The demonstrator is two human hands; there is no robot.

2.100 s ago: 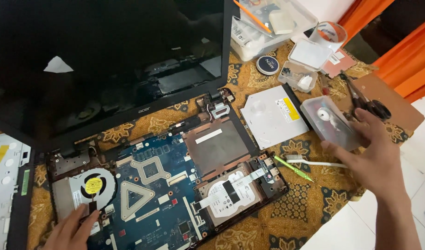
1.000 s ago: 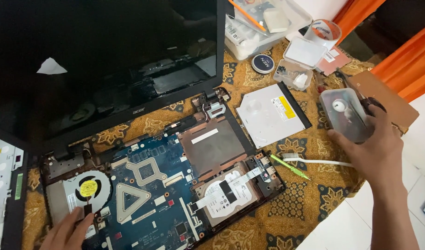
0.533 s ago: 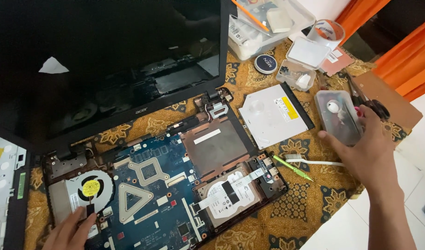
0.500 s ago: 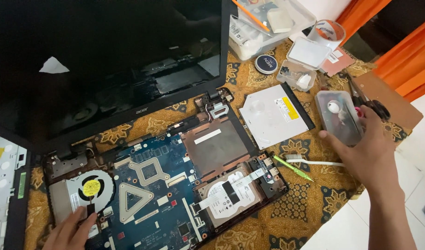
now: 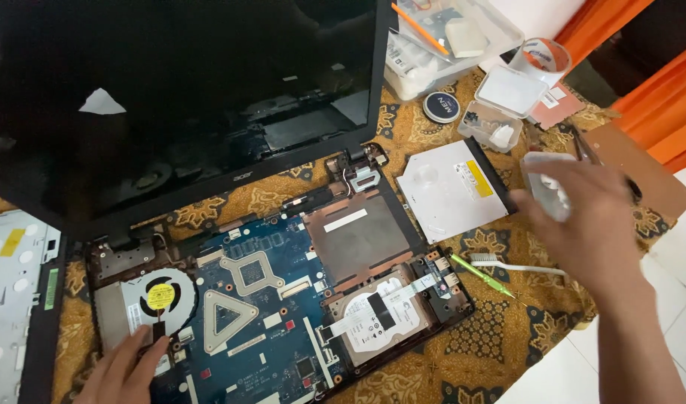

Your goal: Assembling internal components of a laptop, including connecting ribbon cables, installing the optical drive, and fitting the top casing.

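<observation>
An opened laptop lies on a patterned cloth, its blue motherboard [image 5: 261, 299] bare and its dark screen [image 5: 178, 97] tilted up behind. My left hand [image 5: 130, 366] rests at the lower left with fingertips on the board, just below the round fan [image 5: 160, 299] with a yellow sticker. My right hand [image 5: 582, 217], blurred by motion, holds a small clear plastic box [image 5: 545, 187] above the cloth, right of the grey optical drive [image 5: 451, 187]. A silver hard disk [image 5: 380, 314] sits in the bay at the lower right.
A green screwdriver [image 5: 481, 275] and a white brush [image 5: 526, 265] lie right of the hard disk. At the back right stand a clear parts bin [image 5: 433, 63], a round dark tin [image 5: 442, 107], small clear containers [image 5: 496, 127] and a tape roll [image 5: 546, 54]. A grey cover panel [image 5: 10, 292] lies left.
My right hand has carried the clear box leftward, toward the optical drive, and now blurs. My left hand stays by the fan.
</observation>
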